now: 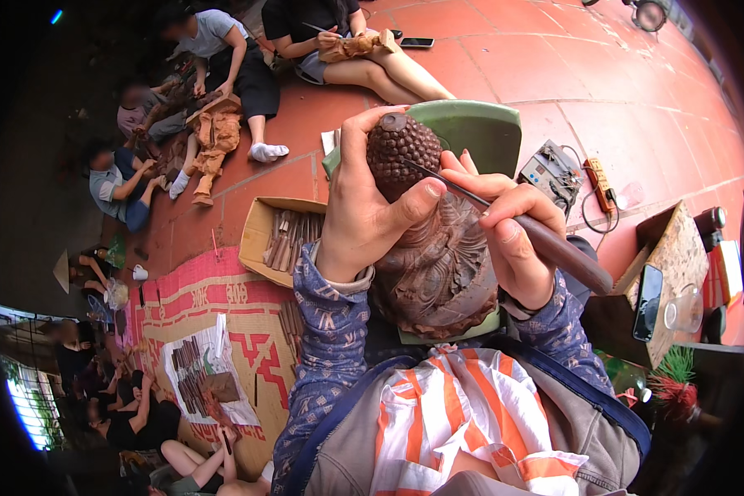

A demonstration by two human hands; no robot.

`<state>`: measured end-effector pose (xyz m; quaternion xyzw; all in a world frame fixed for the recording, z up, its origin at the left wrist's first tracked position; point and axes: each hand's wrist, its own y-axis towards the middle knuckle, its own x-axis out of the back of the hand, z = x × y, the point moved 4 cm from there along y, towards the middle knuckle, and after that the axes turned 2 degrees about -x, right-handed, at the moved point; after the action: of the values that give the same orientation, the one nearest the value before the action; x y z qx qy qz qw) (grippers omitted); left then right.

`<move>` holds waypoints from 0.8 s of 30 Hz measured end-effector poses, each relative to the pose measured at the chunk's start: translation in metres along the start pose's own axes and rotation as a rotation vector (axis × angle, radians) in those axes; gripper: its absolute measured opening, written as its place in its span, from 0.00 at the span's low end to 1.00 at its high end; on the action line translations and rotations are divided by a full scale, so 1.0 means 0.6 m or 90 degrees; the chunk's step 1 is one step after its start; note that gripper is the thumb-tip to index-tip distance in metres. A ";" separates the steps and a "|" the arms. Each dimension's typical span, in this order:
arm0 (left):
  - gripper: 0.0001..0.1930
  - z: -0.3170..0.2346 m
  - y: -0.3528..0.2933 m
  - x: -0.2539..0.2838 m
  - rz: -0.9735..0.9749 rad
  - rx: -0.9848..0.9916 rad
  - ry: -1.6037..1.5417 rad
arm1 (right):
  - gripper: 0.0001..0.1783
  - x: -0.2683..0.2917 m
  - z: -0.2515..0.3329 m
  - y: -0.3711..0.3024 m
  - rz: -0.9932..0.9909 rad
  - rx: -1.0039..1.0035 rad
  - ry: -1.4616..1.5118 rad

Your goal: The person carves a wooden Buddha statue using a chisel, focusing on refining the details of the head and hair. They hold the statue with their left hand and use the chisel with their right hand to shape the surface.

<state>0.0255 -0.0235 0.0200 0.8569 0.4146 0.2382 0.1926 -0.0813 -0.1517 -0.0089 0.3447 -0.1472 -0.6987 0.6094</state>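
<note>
A dark brown carved wooden Buddha statue (434, 273) leans in front of me, its head covered in small round curls and its body cut with robe folds. My left hand (351, 211) is wrapped round the side of the head, thumb pressing near its lower edge. In my right hand (517, 227) is a carving chisel (572, 255) with a dark wooden handle, gripped like a pen. Its thin blade points left and its tip meets the curls. The statue's face is hidden from view. Green plastic (481, 136), seemingly a seat, shows behind and beneath the statue.
Left of me, a cardboard box (260, 217) holds several chisels; more tools lie on paper (211, 372) over a patterned mat (260, 331). Right are a control box (551, 176), a power strip (599, 183) and a wooden box (674, 269) bearing a phone. Several people carve wood nearby.
</note>
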 end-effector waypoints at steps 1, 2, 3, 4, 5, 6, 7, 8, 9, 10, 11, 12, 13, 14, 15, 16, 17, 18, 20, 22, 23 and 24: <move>0.39 0.001 0.000 0.000 -0.004 -0.005 0.000 | 0.10 0.000 0.001 0.001 0.001 0.001 -0.004; 0.39 0.001 0.000 0.000 -0.008 -0.009 0.001 | 0.10 -0.001 0.001 0.001 0.002 0.001 -0.008; 0.38 0.002 0.000 -0.001 -0.009 -0.018 0.009 | 0.10 0.001 0.000 0.001 -0.001 0.007 0.006; 0.38 0.002 0.001 -0.001 -0.010 -0.027 0.016 | 0.11 0.003 -0.005 0.002 -0.004 0.012 0.020; 0.37 0.002 0.001 -0.002 -0.012 -0.036 0.024 | 0.11 0.006 -0.009 0.003 -0.008 0.018 0.035; 0.37 0.001 0.001 -0.002 -0.012 -0.033 0.022 | 0.10 0.005 -0.013 0.004 -0.012 0.020 0.055; 0.36 -0.001 0.001 -0.003 -0.012 -0.030 0.020 | 0.10 0.007 -0.018 0.004 -0.007 0.024 0.062; 0.36 -0.003 0.002 -0.003 -0.012 -0.028 0.018 | 0.10 0.009 -0.024 0.005 -0.001 0.027 0.070; 0.35 -0.004 0.002 -0.003 -0.012 -0.026 0.018 | 0.10 0.010 -0.026 0.006 0.004 0.030 0.076; 0.35 -0.004 0.002 -0.003 -0.012 -0.025 0.017 | 0.10 0.010 -0.027 0.008 0.011 0.035 0.058; 0.35 -0.004 0.003 -0.003 -0.011 -0.024 0.016 | 0.10 0.011 -0.028 0.009 0.017 0.039 0.039; 0.35 -0.004 0.002 -0.002 -0.011 -0.023 0.015 | 0.10 0.010 -0.030 0.011 0.026 0.044 0.023; 0.35 -0.004 0.002 -0.002 -0.011 -0.021 0.014 | 0.10 0.010 -0.030 0.011 0.025 0.042 0.036; 0.35 -0.003 0.002 -0.002 -0.011 -0.020 0.012 | 0.10 0.010 -0.030 0.010 0.023 0.041 0.049; 0.36 -0.002 0.002 -0.001 -0.008 -0.031 0.024 | 0.11 0.010 -0.029 0.009 0.022 0.038 0.060; 0.36 0.001 0.001 0.001 -0.005 -0.042 0.036 | 0.11 0.011 -0.027 0.008 0.032 0.038 0.062; 0.36 0.002 0.001 0.002 -0.001 -0.053 0.047 | 0.11 0.014 -0.024 0.007 0.042 0.038 0.064; 0.37 0.003 0.001 0.001 -0.003 -0.041 0.033 | 0.10 0.015 -0.020 0.006 0.050 0.038 0.064; 0.37 0.002 0.000 -0.002 -0.006 -0.020 0.003 | 0.10 0.011 -0.014 0.005 0.034 0.043 0.049; 0.37 0.002 0.000 0.000 -0.006 -0.020 0.006 | 0.08 0.005 -0.011 0.003 0.029 0.056 0.030; 0.37 0.002 0.000 0.001 -0.006 -0.020 0.008 | 0.08 0.002 -0.010 0.001 0.021 0.060 0.018; 0.38 0.002 0.000 0.002 -0.003 -0.023 0.016 | 0.07 0.000 -0.008 -0.002 0.012 0.063 0.005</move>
<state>0.0269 -0.0227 0.0194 0.8493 0.4146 0.2561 0.2029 -0.0787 -0.1504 -0.0131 0.3757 -0.1825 -0.6833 0.5989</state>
